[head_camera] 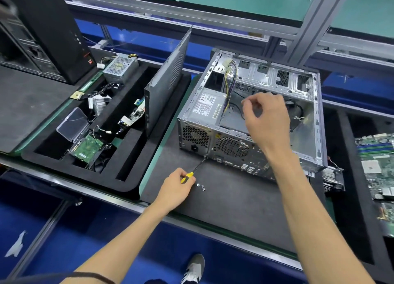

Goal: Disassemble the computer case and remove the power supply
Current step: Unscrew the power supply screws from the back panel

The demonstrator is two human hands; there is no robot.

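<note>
You have only one view, from the camera on your head. It looks forward and steeply down on the work table (213, 209), from close above, so both your forearms enter from the bottom edge. The wide lens bends the edges; the aluminium frame (309, 27) behind the table is at the top.

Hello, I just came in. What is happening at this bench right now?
A person is taking apart an open silver metal computer case lying on a dark mat. The left hand grips a yellow-handled screwdriver, its tip at a screw on the case's rear panel below the grey power supply, which is still inside. The right hand hovers above the case's interior, fingers curled. Two small loose silver screws lie on the mat beside the left hand.
</note>
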